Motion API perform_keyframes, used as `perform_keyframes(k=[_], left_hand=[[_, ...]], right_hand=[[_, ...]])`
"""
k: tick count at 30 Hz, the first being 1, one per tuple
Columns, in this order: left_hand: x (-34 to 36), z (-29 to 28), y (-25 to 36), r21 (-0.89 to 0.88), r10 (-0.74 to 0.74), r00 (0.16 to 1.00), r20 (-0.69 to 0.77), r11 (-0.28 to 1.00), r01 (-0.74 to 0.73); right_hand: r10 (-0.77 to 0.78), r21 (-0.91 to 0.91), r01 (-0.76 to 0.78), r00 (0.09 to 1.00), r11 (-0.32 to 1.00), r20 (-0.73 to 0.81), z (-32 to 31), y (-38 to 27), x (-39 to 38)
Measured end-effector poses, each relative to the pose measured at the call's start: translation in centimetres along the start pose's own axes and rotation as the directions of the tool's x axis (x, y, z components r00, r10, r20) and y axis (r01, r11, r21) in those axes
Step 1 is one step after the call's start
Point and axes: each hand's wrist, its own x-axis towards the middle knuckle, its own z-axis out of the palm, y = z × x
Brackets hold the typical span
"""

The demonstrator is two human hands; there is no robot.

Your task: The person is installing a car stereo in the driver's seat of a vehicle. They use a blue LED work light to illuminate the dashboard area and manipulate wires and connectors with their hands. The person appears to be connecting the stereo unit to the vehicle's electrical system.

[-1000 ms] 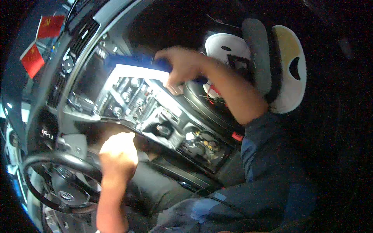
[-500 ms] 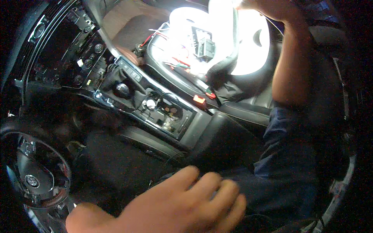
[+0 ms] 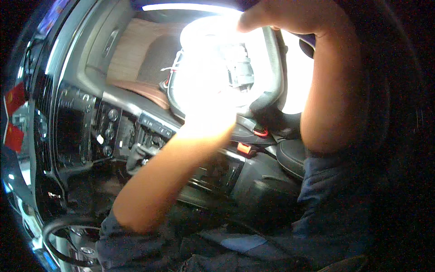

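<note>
My left hand (image 3: 210, 106) reaches across the centre console to the front passenger seat, washed out by strong glare, so its fingers do not show. A dark grey boxy part (image 3: 241, 68) with ridged sides lies on that seat, just right of the hand. Thin wires (image 3: 168, 76) show at the seat's left edge. My right hand (image 3: 290, 17) is raised at the top, at the upper end of the upright padded seat part (image 3: 274, 68). Its thumb stretches left into the bright light; the other fingers are mostly hidden, and whether it grips anything is unclear.
The centre console (image 3: 156, 124) runs below my left forearm, with the gear lever area partly covered. A steering wheel (image 3: 68, 222) stands at lower left. An orange-red belt buckle (image 3: 244, 148) sits beside the seat. Small red flags (image 3: 15, 95) are at the far left.
My left hand has moved from low in front of me up and forward into the glare over the passenger seat. My right hand has come slightly lower and left. The view has turned.
</note>
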Motion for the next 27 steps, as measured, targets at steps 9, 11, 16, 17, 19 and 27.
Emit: perform_keyframes(k=[9, 11, 16, 17, 19, 27], left_hand=[[8.8, 10.5, -11.8, -0.207, -0.287, 0.910, -0.300, 0.951, 0.232], [8.3, 10.5, -12.6, -0.259, -0.331, 0.917, -0.222, 0.927, 0.272], [3.7, 5.8, -13.4, -0.437, -0.350, 0.934, -0.067, 0.852, 0.288], [2.1, 4.4, -13.2, -0.532, -0.390, 0.921, -0.015, 0.783, 0.322], [-1.6, 1.2, -12.2, -0.433, -0.378, 0.925, -0.040, 0.841, 0.325], [-12.7, -3.6, -4.2, -0.251, -0.448, 0.858, 0.251, 0.826, 0.505]], right_hand=[[-0.052, 0.059, 0.055, 0.997, 0.997, -0.056, 0.6, -0.1, -2.6], [-0.071, 0.066, 0.075, 0.996, 0.995, -0.059, 1.0, -0.8, -3.0], [-0.082, 0.066, 0.087, 0.994, 0.994, -0.073, 1.6, -1.5, -3.2], [-0.084, 0.062, 0.089, 0.993, 0.994, -0.078, 1.6, -1.6, -3.0], [-0.078, 0.063, 0.084, 0.992, 0.994, -0.094, 1.5, -1.9, -2.7], [-0.099, 0.019, 0.101, 0.991, 0.995, -0.087, 2.2, -3.8, -3.1]])
